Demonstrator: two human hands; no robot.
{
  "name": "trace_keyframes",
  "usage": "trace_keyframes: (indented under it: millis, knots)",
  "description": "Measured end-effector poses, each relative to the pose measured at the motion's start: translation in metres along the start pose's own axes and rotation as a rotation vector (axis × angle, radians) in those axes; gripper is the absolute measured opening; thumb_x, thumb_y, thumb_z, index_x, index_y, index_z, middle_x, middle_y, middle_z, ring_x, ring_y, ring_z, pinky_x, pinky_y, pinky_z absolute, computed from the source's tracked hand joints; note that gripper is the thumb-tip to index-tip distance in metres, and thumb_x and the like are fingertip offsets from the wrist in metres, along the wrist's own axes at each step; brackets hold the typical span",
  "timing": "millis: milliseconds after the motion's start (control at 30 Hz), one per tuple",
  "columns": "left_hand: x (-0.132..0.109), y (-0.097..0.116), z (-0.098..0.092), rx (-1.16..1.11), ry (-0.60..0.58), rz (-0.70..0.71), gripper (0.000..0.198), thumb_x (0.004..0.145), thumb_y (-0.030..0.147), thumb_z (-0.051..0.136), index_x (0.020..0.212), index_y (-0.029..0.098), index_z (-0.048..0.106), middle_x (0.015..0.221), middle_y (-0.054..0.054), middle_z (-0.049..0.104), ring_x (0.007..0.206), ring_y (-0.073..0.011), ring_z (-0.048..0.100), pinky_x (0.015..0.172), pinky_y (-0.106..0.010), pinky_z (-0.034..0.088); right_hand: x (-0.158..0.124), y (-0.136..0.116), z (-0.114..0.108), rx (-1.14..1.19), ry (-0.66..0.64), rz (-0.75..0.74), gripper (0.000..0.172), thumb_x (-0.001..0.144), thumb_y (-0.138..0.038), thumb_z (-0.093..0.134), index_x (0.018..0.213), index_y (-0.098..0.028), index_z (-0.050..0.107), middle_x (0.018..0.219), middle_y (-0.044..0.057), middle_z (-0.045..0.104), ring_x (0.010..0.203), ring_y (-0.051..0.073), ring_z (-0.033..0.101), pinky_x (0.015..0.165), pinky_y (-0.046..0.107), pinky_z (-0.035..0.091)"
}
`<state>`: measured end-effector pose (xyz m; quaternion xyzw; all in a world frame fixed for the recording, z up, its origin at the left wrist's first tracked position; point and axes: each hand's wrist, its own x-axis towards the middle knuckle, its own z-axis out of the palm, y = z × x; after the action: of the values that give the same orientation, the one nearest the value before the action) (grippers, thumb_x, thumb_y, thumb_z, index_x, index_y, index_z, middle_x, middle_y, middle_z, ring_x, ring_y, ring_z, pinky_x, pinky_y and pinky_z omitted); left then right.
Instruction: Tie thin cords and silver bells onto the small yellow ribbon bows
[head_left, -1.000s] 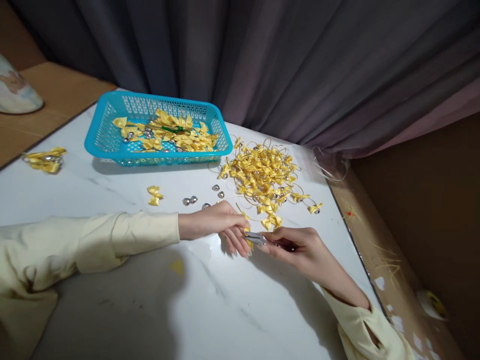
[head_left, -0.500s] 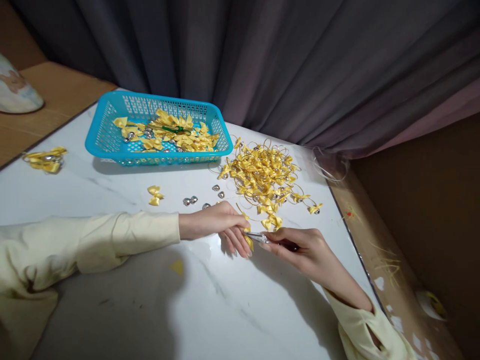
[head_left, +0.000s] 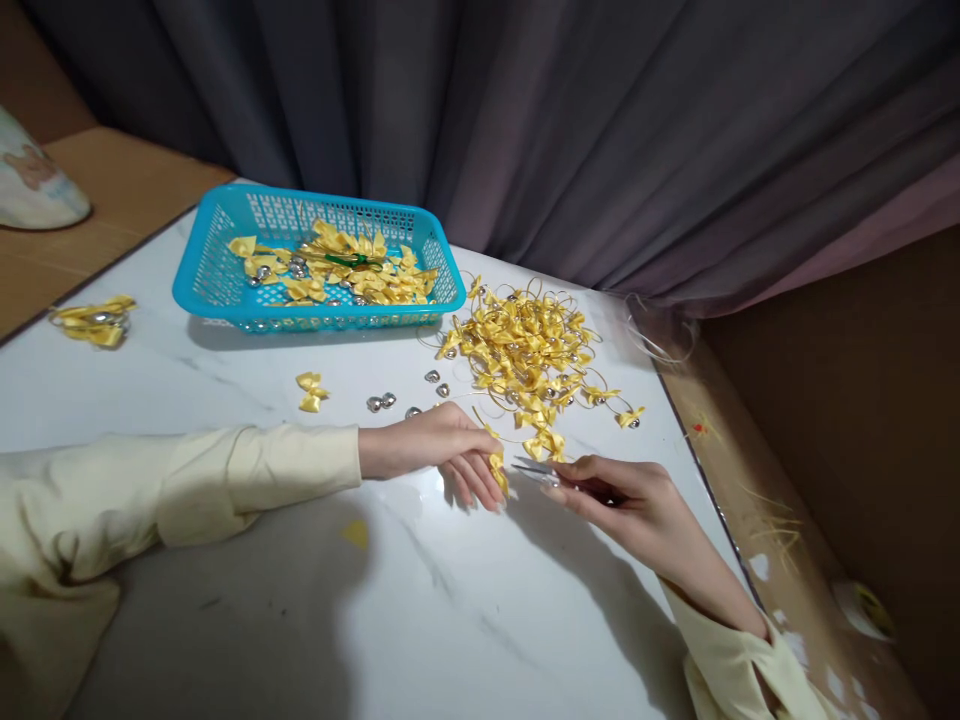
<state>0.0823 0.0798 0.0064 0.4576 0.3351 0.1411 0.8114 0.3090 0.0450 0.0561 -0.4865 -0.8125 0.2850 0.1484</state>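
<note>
A yellow ribbon bow (head_left: 498, 474) is pinched between the thumb and fingers of my left hand (head_left: 450, 445), over the white table. A thin gold cord curves up from near the fingertips toward the pile. In my right hand (head_left: 619, 490) is a small pair of metal scissors (head_left: 534, 470), its narrow blades slightly apart and pointing left. The tips are just right of the bow and do not touch it. My right hand's fingers cover the handles. Silver heart-shaped beads (head_left: 381, 401) lie behind my left wrist, with one loose bow (head_left: 311, 391) to their left.
A blue basket (head_left: 322, 318) holds more yellow bows and silver beads. To its right lies a pile of bows on gold cord loops (head_left: 525, 345). A small bundle of bows (head_left: 94, 320) is at far left. A dark curtain (head_left: 480, 120) hangs behind the table (head_left: 450, 610).
The scissors have moved right, away from the bow, and their blades have parted. My right hand shifted right with them. My left hand stays nearly in place with the bow.
</note>
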Motion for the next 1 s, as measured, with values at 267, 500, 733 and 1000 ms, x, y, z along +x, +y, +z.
trace_keyframes:
  millis: [267, 500, 733, 1000]
  knots:
    - [-0.003, 0.004, 0.005, 0.018, 0.092, 0.024, 0.051, 0.078, 0.052, 0.056, 0.068, 0.003, 0.069, 0.075, -0.018, 0.072, 0.058, -0.0197, 0.068, 0.053, -0.027, 0.052, -0.043, 0.087, -0.062, -0.478, 0.446, 0.389, 0.037, 0.08, -0.046, 0.056, 0.088, -0.012, 0.067, 0.069, 0.011, 0.065, 0.061, 0.017, 0.058, 0.055, 0.025, 0.039]
    - [-0.008, 0.005, 0.012, 0.109, 0.078, 0.05, 0.039, 0.073, 0.045, 0.064, 0.068, 0.007, 0.066, 0.063, -0.012, 0.07, 0.052, -0.0181, 0.066, 0.04, -0.02, 0.045, -0.075, 0.149, -0.097, -0.637, 0.393, 0.997, 0.049, 0.087, -0.046, 0.04, 0.1, -0.006, 0.064, 0.091, 0.025, 0.064, 0.083, 0.033, 0.06, 0.058, 0.032, 0.036]
    - [-0.014, 0.009, 0.013, 0.148, -0.007, 0.09, 0.019, 0.08, 0.026, 0.055, 0.076, 0.01, 0.066, 0.066, -0.007, 0.069, 0.059, -0.0167, 0.068, 0.044, -0.019, 0.049, -0.061, 0.156, -0.081, -0.683, 0.347, 1.082, 0.049, 0.091, -0.04, 0.032, 0.109, -0.004, 0.061, 0.107, 0.029, 0.057, 0.096, 0.04, 0.056, 0.067, 0.038, 0.038]
    - [-0.02, 0.015, 0.02, 0.17, -0.011, 0.076, 0.019, 0.078, 0.021, 0.056, 0.095, 0.014, 0.054, 0.068, -0.006, 0.069, 0.058, -0.017, 0.066, 0.047, -0.022, 0.051, -0.046, 0.159, -0.082, -0.704, 0.327, 1.071, 0.044, 0.092, -0.032, 0.035, 0.11, 0.0, 0.06, 0.109, 0.03, 0.056, 0.1, 0.041, 0.056, 0.071, 0.041, 0.041]
